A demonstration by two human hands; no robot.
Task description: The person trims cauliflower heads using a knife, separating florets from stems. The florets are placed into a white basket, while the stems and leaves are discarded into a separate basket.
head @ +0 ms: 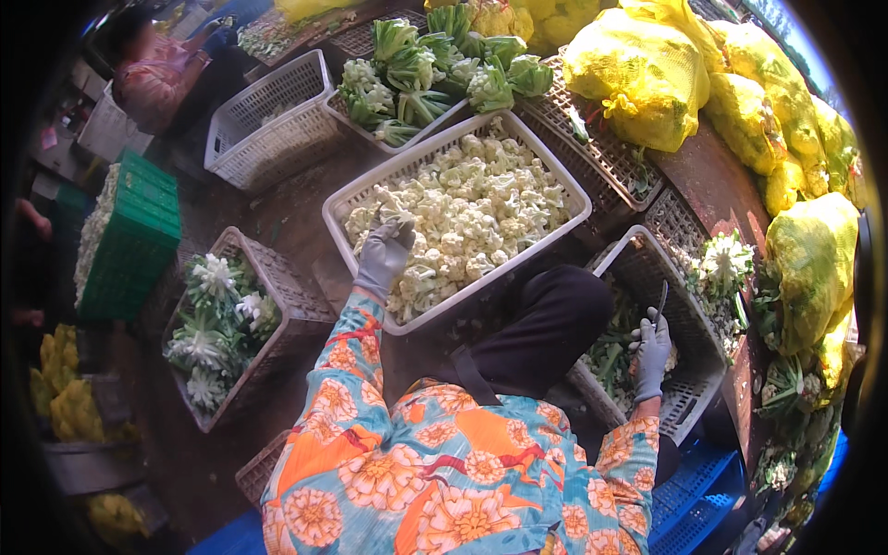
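Note:
My left hand, in a grey glove, has its fingers around a cauliflower piece over the left side of a white plastic crate heaped with cut cauliflower florets. At the right, my gloved right hand is closed on a small knife, its blade pointing up. That hand is above a grey-white crate holding green leaves and trimmings. Something orange-brown shows beside the right fingers; I cannot tell what it is.
Crates with leafy cauliflower heads and leafy stalks stand ahead and at left. An empty-looking white crate, a green crate and a seated person are farther left. Yellow mesh sacks line the right, above blue crates.

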